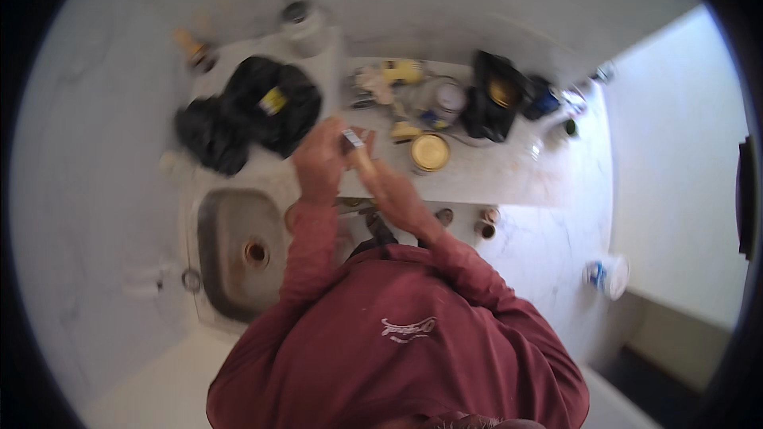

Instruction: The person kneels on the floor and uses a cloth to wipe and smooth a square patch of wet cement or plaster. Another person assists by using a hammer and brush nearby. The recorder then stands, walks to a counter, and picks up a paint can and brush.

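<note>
Over the counter's front edge, my right hand is closed round the pale wooden handle of a paintbrush. The brush slants up and left, with its shiny metal band at the upper end. My left hand is at that end, its fingers closed about the brush head; the bristles are mostly hidden and the fingers a little blurred. Just right of the brush, a round tin with a yellowish lid stands on the white counter. Black plastic bags lie beyond my left hand.
A steel sink with a rusty drain is at left. Along the back are a white container, a lidded can, and a black bag around a tin. A white bucket stands on the floor at right, with small cups nearer.
</note>
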`<state>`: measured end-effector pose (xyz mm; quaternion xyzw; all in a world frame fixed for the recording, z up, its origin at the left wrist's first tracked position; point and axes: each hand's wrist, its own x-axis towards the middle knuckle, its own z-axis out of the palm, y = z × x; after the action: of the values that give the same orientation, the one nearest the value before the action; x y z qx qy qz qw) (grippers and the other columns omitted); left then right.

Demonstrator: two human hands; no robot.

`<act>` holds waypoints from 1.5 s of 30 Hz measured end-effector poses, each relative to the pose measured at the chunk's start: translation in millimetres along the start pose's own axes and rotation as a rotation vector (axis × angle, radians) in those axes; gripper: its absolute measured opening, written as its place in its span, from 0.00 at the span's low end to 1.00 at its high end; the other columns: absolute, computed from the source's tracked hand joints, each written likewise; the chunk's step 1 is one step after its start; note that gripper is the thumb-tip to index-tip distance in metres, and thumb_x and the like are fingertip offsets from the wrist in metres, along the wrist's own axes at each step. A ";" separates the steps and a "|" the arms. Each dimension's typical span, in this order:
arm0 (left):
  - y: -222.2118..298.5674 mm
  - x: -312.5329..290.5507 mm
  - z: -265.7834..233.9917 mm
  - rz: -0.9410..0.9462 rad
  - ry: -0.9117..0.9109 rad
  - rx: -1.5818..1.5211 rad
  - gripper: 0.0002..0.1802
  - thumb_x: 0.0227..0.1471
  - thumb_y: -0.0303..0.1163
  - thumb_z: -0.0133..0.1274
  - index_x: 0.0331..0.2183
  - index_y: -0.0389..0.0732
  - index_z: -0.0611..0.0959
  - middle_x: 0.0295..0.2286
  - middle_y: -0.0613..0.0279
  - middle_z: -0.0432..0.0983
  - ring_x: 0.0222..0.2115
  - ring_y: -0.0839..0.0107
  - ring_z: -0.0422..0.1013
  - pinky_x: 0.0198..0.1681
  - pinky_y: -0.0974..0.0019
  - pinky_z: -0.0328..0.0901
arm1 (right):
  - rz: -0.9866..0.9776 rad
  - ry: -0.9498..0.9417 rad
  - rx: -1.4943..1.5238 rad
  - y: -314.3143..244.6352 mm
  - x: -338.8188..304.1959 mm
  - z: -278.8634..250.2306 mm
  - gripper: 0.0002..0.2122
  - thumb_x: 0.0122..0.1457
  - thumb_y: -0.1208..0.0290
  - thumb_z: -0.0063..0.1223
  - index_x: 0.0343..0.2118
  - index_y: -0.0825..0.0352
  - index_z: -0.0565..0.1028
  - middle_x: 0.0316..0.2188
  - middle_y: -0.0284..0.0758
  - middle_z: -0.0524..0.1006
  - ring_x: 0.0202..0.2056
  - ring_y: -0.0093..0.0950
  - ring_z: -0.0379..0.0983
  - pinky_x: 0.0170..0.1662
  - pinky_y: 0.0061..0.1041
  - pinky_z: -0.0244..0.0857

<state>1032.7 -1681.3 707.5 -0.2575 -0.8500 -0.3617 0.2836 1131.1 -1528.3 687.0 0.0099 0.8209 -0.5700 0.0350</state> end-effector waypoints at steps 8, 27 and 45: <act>38.0 9.1 -17.7 0.269 0.012 -0.169 0.12 0.62 0.22 0.58 0.48 0.33 0.82 0.41 0.53 0.85 0.45 0.55 0.81 0.52 0.54 0.73 | 0.014 0.152 0.072 17.0 0.1 -14.2 0.16 0.74 0.56 0.43 0.44 0.67 0.70 0.27 0.52 0.77 0.33 0.56 0.75 0.34 0.52 0.64; -19.3 -61.9 -0.9 -0.920 -0.107 -1.479 0.17 0.71 0.38 0.50 0.50 0.33 0.76 0.46 0.49 0.80 0.47 0.58 0.79 0.53 0.54 0.75 | -0.070 0.008 -0.134 16.8 -32.7 9.5 0.13 0.71 0.61 0.50 0.44 0.67 0.70 0.31 0.51 0.79 0.35 0.56 0.77 0.37 0.51 0.67; -21.5 -73.5 -18.3 -1.063 -0.121 -1.471 0.22 0.70 0.45 0.52 0.52 0.37 0.77 0.44 0.57 0.81 0.43 0.63 0.79 0.49 0.57 0.75 | -0.073 -0.096 0.045 23.1 -13.8 48.2 0.15 0.72 0.57 0.50 0.48 0.66 0.70 0.32 0.52 0.79 0.37 0.58 0.76 0.39 0.52 0.65</act>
<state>1076.2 -1725.2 658.8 0.0337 -0.4248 -0.8819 -0.2016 1148.4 -1565.0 649.7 -0.0468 0.8050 -0.5891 0.0533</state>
